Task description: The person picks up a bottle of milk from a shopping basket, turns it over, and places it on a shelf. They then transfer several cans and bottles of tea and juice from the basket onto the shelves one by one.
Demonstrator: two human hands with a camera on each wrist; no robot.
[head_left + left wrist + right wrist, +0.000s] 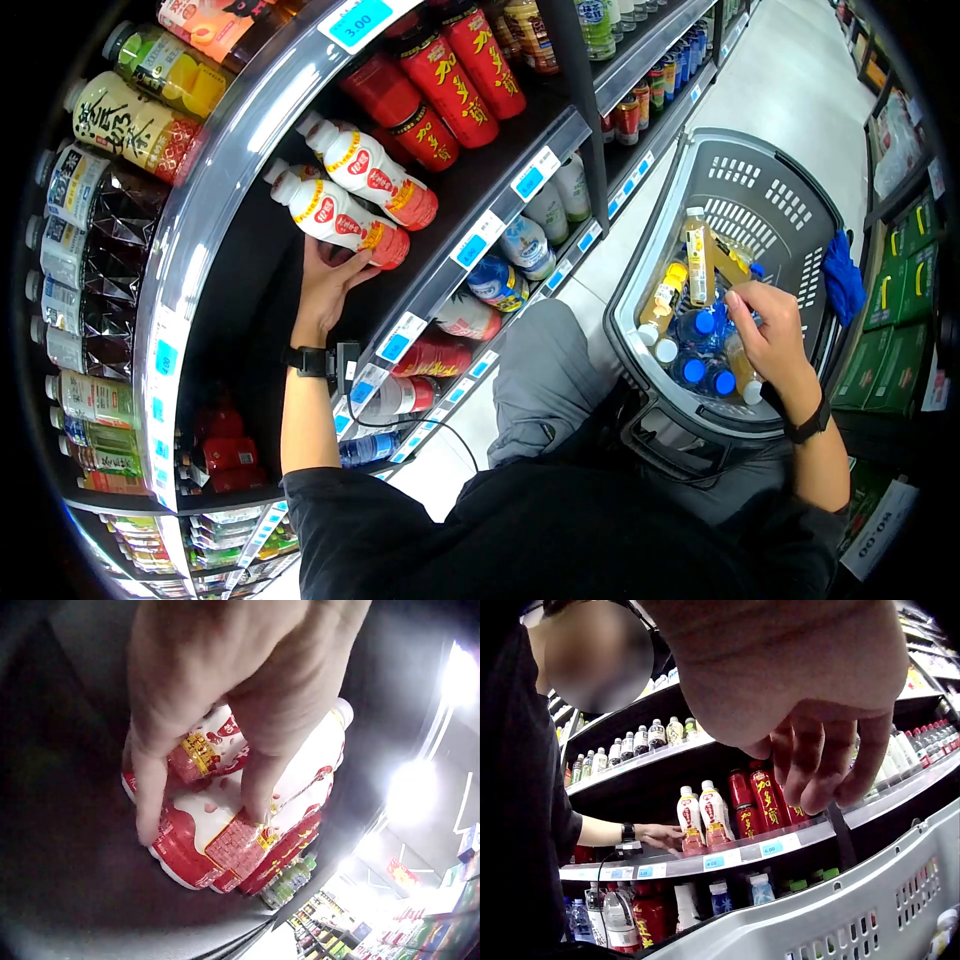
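Note:
Two white-and-red drink bottles [385, 180] stand side by side on a dark shelf, more of the same behind them. My left hand [332, 285] holds the nearer bottle [345, 222] low on its body. In the left wrist view, the thumb and a finger of the left hand [217, 712] lie on either side of the bottle's [187, 847] red lower part. My right hand [770, 335] hangs over a grey shopping basket [625, 300], its fingers [836, 769] loosely curled with nothing visible in them. Bottles with blue caps [690, 370] lie below it.
Red cans [450, 85] stand beside the white-and-red bottles. A shelf edge with price tags [470, 250] runs in front, above a lower row of bottles [525, 245]. Dark drink bottles [120, 230] line another shelf. Blue cloth [845, 278] hangs on the basket's rim; green boxes [890, 300] stand at right.

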